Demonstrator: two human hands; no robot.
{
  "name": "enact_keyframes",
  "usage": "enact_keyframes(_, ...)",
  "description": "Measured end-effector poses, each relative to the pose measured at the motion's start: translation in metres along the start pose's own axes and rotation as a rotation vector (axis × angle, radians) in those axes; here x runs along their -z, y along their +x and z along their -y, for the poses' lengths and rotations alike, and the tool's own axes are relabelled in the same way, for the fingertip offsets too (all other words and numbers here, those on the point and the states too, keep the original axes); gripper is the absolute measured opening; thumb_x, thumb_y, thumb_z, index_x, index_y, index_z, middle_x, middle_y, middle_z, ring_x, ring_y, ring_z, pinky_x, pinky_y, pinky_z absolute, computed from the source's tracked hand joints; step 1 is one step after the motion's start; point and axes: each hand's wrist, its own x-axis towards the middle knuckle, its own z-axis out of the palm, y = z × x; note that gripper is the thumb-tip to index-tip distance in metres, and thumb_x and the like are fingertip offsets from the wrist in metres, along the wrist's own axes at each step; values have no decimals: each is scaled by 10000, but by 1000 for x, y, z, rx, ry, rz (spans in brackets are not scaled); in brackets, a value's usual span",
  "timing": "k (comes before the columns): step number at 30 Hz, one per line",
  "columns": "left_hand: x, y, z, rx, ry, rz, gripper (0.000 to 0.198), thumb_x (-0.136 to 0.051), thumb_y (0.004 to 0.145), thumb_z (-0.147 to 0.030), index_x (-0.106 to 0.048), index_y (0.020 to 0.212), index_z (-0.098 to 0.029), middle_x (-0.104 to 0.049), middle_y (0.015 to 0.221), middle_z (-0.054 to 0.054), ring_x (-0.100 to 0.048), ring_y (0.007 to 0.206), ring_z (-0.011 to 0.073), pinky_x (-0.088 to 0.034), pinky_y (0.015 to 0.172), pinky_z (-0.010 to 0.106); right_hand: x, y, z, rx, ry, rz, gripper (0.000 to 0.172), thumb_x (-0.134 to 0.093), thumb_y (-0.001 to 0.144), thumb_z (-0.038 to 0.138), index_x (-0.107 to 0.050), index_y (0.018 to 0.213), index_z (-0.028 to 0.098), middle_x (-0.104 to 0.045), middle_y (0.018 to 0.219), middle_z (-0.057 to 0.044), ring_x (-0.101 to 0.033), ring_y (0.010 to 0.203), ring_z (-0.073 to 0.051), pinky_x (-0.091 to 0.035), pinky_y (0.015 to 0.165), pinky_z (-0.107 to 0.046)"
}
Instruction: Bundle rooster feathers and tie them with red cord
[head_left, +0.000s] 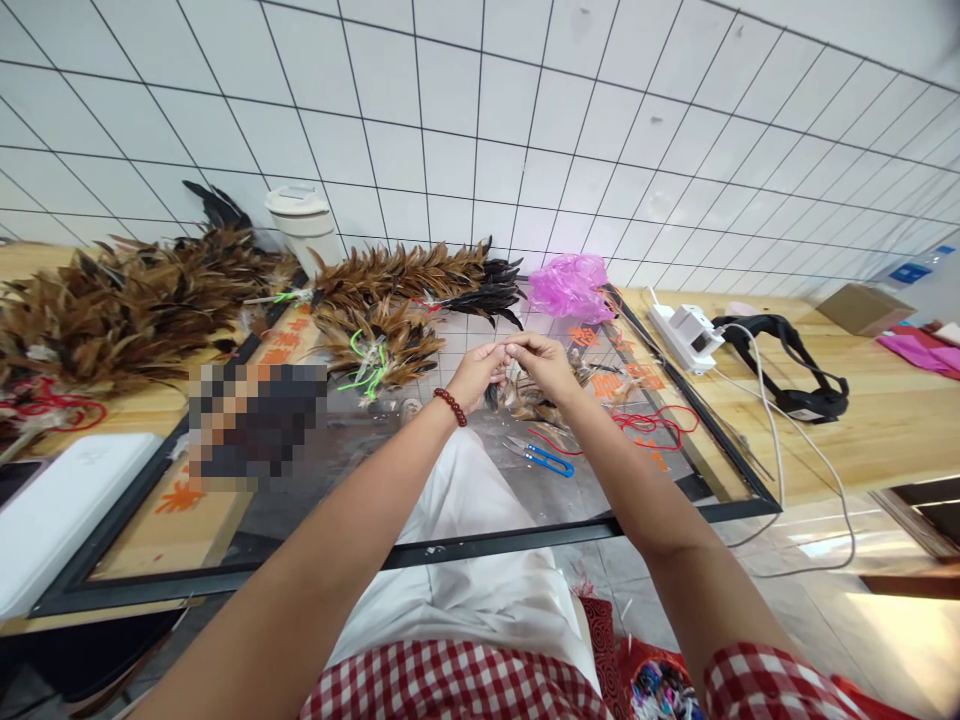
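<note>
My left hand (480, 377), with a beaded bracelet on its wrist, and my right hand (546, 364) meet above a glass panel with a black frame (517, 540). Fingertips of both are pinched together. Whatever lies between them is too small to make out. Loose brown and pale feathers (536, 398) lie just beneath my hands. Closer to me are blue thread snips (551, 460), beside a red cord (664, 428) that trails under my right forearm. Left of my hands sits a small bundle of brown feathers (405, 345) with bright green ties.
Behind lies a long feather bundle (405, 272) with black tips. A larger feather pile (142, 300), a white cup (304, 225) and a white box-like device (75, 510) are leftward. Rightward are a pink plastic bag (570, 287), a power strip (684, 338) with cables and a black strap (806, 400).
</note>
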Motion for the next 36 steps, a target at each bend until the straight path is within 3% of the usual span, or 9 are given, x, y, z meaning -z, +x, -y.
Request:
enact_keyframes(5,-5,-1,1,40,14,18,269,-608,837,-374,-577,747,-122,-567,590,13,-543,515,98,-467,539,227,-1,-3,4,-178,86,15,244,-660,765,447,-572,753,220,-501,508,62,-493,444,-120,-447,505,-278)
enact_keyframes(10,-7,0,1,7,111,-37,258,-660,802,-320,-574,666,-120,-502,524,-19,-476,454,69,-427,495,199,1,1,3,-93,-200,-107,232,-638,754,414,-590,694,195,-578,662,9,-554,630,-134,-461,633,-275)
enact_keyframes(14,-2,2,-1,-72,97,-162,258,-614,840,-305,-568,658,-128,-454,498,-41,-434,438,52,-410,493,183,18,6,5,-62,-521,-222,199,-546,812,339,-658,793,175,-635,751,-23,-563,716,-154,-444,720,-293)
enact_keyframes(18,3,4,-3,-92,34,-273,272,-620,835,-337,-538,660,-145,-441,502,-53,-432,434,54,-419,501,189,34,3,14,-139,-1002,-38,159,-584,789,287,-703,792,182,-678,831,-63,-583,784,-181,-420,747,-295)
enact_keyframes(22,3,3,-6,-82,-13,-311,277,-623,833,-346,-525,666,-148,-430,507,-58,-430,434,52,-418,501,188,35,-3,17,-239,-1194,145,277,-677,720,425,-707,855,185,-681,894,-93,-596,795,-204,-414,716,-291)
enact_keyframes(24,2,3,-7,-73,-42,-318,280,-631,828,-349,-515,666,-152,-426,504,-61,-430,431,53,-409,493,187,34,-3,16,-250,-1253,196,232,-656,741,391,-702,817,177,-678,882,-103,-597,791,-214,-404,708,-297)
enact_keyframes(28,1,1,-10,-5,-117,-262,264,-615,843,-322,-508,674,-149,-512,552,-32,-503,475,68,-455,545,207,35,1,14,-230,-1153,52,171,-554,817,279,-675,761,172,-665,800,-81,-579,749,-197,-384,682,-292)
enact_keyframes(32,1,1,-10,74,-191,-229,230,-604,850,-274,-522,683,-138,-657,751,54,-620,629,105,-516,665,257,25,1,17,-17,-903,-126,181,-534,840,305,-629,765,171,-622,760,-53,-538,708,-172,-385,662,-283)
enact_keyframes(36,2,1,-12,111,-298,-147,206,-577,862,-245,-520,692,-144,-670,802,64,-638,680,128,-531,677,286,8,-6,24,196,-770,11,206,-510,868,323,-605,753,181,-612,764,-48,-540,733,-168,-408,724,-296)
